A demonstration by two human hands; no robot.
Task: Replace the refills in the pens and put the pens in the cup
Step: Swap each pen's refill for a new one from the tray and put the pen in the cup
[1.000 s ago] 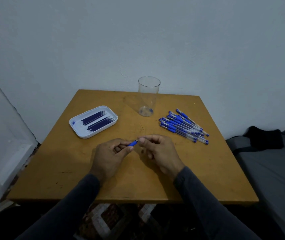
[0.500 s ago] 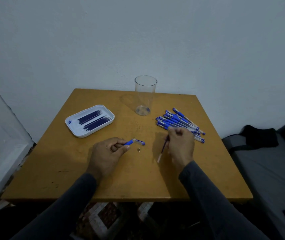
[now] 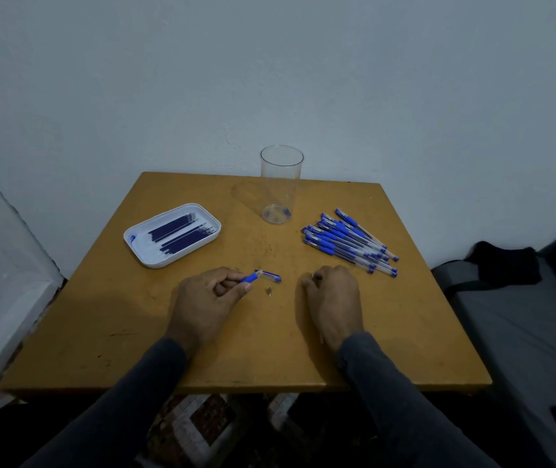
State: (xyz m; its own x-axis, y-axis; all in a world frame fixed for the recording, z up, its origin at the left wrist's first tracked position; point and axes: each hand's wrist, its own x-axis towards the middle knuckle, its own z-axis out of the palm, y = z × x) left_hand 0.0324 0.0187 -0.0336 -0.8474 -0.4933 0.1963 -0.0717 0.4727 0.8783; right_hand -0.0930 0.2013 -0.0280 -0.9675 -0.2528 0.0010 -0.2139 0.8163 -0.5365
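Pinching the opened pen barrel (image 3: 251, 277) steady, the left hand (image 3: 204, 298) waits — right hand (image 3: 332, 300) curls apart, its contents hidden, likely an old refill.

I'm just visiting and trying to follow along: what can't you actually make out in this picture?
All in the head view:
- Right hand: knuckles face the camera and hide the curled fingers; whether it holds a refill is unclear.
- Pen barrel: most of it is hidden inside the left hand.
- Small piece on the table: too small to identify.
- Refills in the white tray: too dark and overlapping to count.
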